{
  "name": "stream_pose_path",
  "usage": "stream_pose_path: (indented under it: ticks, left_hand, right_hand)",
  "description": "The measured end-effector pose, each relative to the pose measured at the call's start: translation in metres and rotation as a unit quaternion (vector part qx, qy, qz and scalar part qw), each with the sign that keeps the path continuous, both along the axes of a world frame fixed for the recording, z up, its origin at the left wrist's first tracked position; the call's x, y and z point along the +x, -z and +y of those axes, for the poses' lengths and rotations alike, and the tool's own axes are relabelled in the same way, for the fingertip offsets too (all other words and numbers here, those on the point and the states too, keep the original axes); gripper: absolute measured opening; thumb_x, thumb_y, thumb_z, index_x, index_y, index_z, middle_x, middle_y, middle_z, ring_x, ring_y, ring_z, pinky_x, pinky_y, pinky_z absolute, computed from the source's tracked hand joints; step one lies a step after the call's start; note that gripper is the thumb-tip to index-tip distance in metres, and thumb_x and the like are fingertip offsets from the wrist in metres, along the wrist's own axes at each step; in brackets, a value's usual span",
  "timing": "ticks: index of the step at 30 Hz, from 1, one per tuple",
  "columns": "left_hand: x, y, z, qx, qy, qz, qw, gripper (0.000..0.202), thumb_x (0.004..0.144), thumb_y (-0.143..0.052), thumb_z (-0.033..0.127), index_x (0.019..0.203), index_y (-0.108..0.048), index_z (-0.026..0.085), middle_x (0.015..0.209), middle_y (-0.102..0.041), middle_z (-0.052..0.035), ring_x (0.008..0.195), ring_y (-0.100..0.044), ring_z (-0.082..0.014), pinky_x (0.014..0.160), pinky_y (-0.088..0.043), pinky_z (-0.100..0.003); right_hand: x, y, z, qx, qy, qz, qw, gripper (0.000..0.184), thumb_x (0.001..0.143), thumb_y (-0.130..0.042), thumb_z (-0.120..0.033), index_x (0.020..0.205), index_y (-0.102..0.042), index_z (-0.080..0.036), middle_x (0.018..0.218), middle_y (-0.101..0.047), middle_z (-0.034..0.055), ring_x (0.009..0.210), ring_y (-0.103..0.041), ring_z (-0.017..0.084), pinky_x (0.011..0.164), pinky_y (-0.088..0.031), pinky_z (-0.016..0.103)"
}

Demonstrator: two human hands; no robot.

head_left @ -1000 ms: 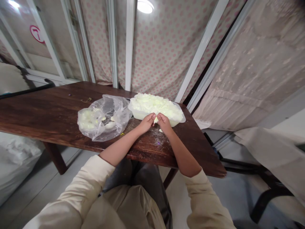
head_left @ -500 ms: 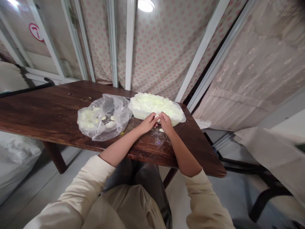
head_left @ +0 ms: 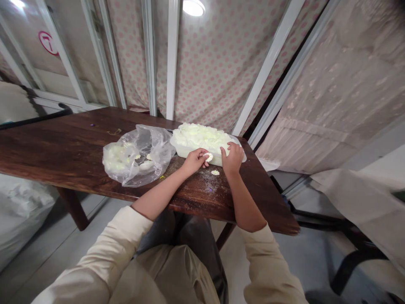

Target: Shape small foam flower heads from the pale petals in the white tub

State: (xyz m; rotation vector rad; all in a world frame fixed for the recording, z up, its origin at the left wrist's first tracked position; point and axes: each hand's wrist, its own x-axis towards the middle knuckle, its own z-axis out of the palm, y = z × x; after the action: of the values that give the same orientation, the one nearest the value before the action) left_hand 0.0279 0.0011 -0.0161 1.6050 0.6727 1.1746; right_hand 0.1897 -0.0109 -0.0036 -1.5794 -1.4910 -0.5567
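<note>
Pale green fluff (head_left: 201,136) heaps the plastic tub (head_left: 186,152) at centre, one scrap (head_left: 215,172) lies on the wooden table (head_left: 63,139), the left hand (head_left: 195,161) pinches a second scrap (head_left: 208,157) in its fingers, and the right hand (head_left: 232,159) rests fingers-open against the tub.

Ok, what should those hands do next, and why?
Probably the right hand should pick up the loose white crumb, because it lies alone on the table near that hand, while the left hand is busy pinching another white bit.
</note>
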Motion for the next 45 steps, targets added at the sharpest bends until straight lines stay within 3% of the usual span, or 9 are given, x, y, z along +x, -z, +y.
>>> stream_pose_path:
  ticks: [6, 14, 17, 20, 23, 27, 30, 36, 45]
  left_hand:
    - [-0.002, 0.001, 0.003, 0.013, -0.021, -0.033, 0.999, 0.011, 0.079, -0.051, 0.021, 0.086, -0.044, 0.016, 0.053, -0.057, 0.0045, 0.047, -0.056, -0.0091, 0.046, -0.045, -0.020]
    - [-0.003, 0.002, 0.003, 0.030, -0.049, -0.009, 0.998, 0.014, 0.081, -0.047, 0.029, 0.086, -0.039, 0.019, 0.054, -0.058, 0.0046, 0.048, -0.059, -0.0109, 0.044, -0.044, -0.019]
    - [-0.003, 0.002, 0.002, 0.039, -0.054, 0.007, 0.998, 0.014, 0.083, -0.045, 0.030, 0.086, -0.038, 0.019, 0.055, -0.059, 0.0041, 0.046, -0.058, -0.0100, 0.043, -0.042, -0.018]
    - [-0.003, 0.003, 0.004, 0.032, -0.055, 0.017, 0.998, 0.014, 0.083, -0.045, 0.030, 0.087, -0.037, 0.019, 0.060, -0.062, 0.0019, 0.045, -0.057, -0.0089, 0.041, -0.040, -0.017]
    - [-0.002, 0.005, 0.005, 0.034, -0.056, 0.025, 0.998, 0.015, 0.083, -0.045, 0.031, 0.087, -0.038, 0.018, 0.064, -0.063, 0.0006, 0.047, -0.058, -0.0086, 0.041, -0.039, -0.016]
    - [-0.002, 0.007, 0.006, 0.038, -0.064, 0.039, 0.996, 0.016, 0.083, -0.045, 0.032, 0.089, -0.039, 0.019, 0.066, -0.064, -0.0005, 0.048, -0.058, -0.0094, 0.042, -0.040, -0.017]
    - [-0.003, 0.006, 0.006, 0.044, -0.076, 0.047, 0.995, 0.016, 0.084, -0.043, 0.033, 0.090, -0.040, 0.019, 0.064, -0.062, -0.0001, 0.050, -0.058, -0.0109, 0.044, -0.041, -0.019]
    - [-0.006, 0.005, 0.006, 0.157, -0.112, 0.078, 0.978, 0.013, 0.084, -0.043, 0.031, 0.083, -0.043, 0.018, 0.062, -0.054, 0.0026, 0.058, -0.053, -0.0104, 0.059, -0.041, -0.023]
    - [-0.006, 0.003, 0.001, 0.165, -0.111, 0.114, 0.973, 0.017, 0.085, -0.039, 0.034, 0.084, -0.044, 0.017, 0.056, -0.047, 0.0040, 0.053, -0.046, -0.0102, 0.058, -0.036, -0.023]
  right_hand:
    - [-0.023, 0.001, -0.010, -0.066, -0.207, -0.098, 0.971, 0.028, 0.087, -0.039, -0.039, 0.093, -0.058, -0.020, 0.092, -0.057, 0.0050, 0.093, -0.046, 0.019, 0.083, -0.026, 0.035]
    - [-0.025, 0.008, 0.005, -0.033, -0.282, 0.050, 0.958, 0.025, 0.082, -0.048, -0.037, 0.069, -0.059, -0.018, 0.076, -0.059, 0.0033, 0.079, -0.051, 0.016, 0.075, -0.035, 0.031]
    - [-0.024, 0.006, 0.003, -0.015, -0.256, 0.078, 0.963, 0.027, 0.078, -0.053, -0.039, 0.061, -0.057, -0.019, 0.068, -0.058, 0.0011, 0.072, -0.051, 0.015, 0.074, -0.035, 0.031]
    - [-0.019, 0.007, 0.002, 0.024, -0.134, 0.065, 0.989, 0.027, 0.079, -0.051, -0.039, 0.063, -0.060, -0.019, 0.070, -0.061, 0.0011, 0.075, -0.051, 0.017, 0.081, -0.028, 0.037]
    - [-0.009, 0.010, 0.005, 0.044, -0.025, 0.021, 0.998, 0.027, 0.084, -0.044, -0.036, 0.080, -0.065, -0.019, 0.081, -0.064, 0.0046, 0.085, -0.048, 0.021, 0.083, -0.022, 0.042]
    - [-0.002, 0.009, 0.006, 0.044, 0.022, -0.028, 0.998, 0.035, 0.084, -0.041, -0.037, 0.107, -0.059, -0.018, 0.102, -0.059, 0.0111, 0.097, -0.043, 0.027, 0.081, -0.022, 0.043]
    - [-0.009, 0.004, -0.002, 0.046, -0.009, -0.047, 0.998, 0.040, 0.084, -0.041, -0.040, 0.114, -0.054, -0.018, 0.111, -0.053, 0.0112, 0.103, -0.040, 0.028, 0.083, -0.023, 0.041]
    - [-0.027, 0.001, -0.011, -0.047, -0.191, -0.117, 0.974, 0.028, 0.087, -0.040, -0.039, 0.098, -0.060, -0.023, 0.099, -0.057, 0.0050, 0.096, -0.044, 0.020, 0.082, -0.025, 0.037]
    - [-0.026, 0.007, -0.003, -0.058, -0.203, -0.095, 0.973, 0.029, 0.091, -0.033, -0.035, 0.076, -0.054, -0.019, 0.079, -0.055, 0.0012, 0.082, -0.046, 0.016, 0.075, -0.023, 0.032]
